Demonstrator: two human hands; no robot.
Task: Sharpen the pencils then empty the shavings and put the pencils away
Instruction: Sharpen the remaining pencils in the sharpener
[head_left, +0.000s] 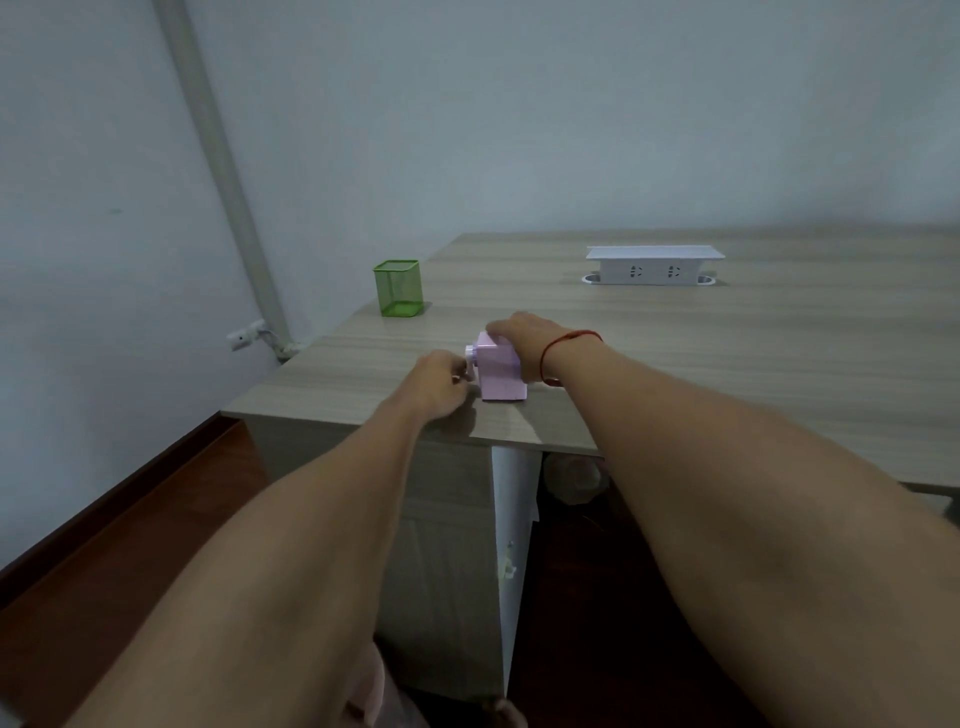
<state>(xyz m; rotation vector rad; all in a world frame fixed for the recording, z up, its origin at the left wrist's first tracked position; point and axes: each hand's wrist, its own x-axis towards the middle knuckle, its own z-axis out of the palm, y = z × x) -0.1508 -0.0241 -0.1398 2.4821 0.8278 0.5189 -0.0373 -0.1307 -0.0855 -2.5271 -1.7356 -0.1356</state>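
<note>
- Pink sharpener (501, 371): upright on the wooden desk (727, 364), near its front left corner, set back a little from the front edge.
- Pale round fitting (470, 354): projecting from the left end of the pink sharpener.
- Right hand (519, 340): laid over the top and right side of the pink sharpener, fingers curled down over the far top edge, gripping the body.
- Red cord bracelet (563, 345): looped around the right wrist.
- Left hand (441, 382): against the left end of the pink sharpener, just below the pale round fitting, fingers curled inward toward the thumb. Something small and pale at the fingertips; whether pinched, and what it is, cannot be told.
- Both forearms: stretched forward across the front edge of the desk.
- Green mesh holder (398, 288): upright at the left edge of the desk, behind the pink sharpener and well apart from it. Contents not discernible.
- White socket block (653, 266): seated in the desk surface toward the back, right of centre.
- Cabinet (441, 519): under the desk, below the left corner.
- Grey pipe (223, 171): running down the wall to the left of the desk.
</note>
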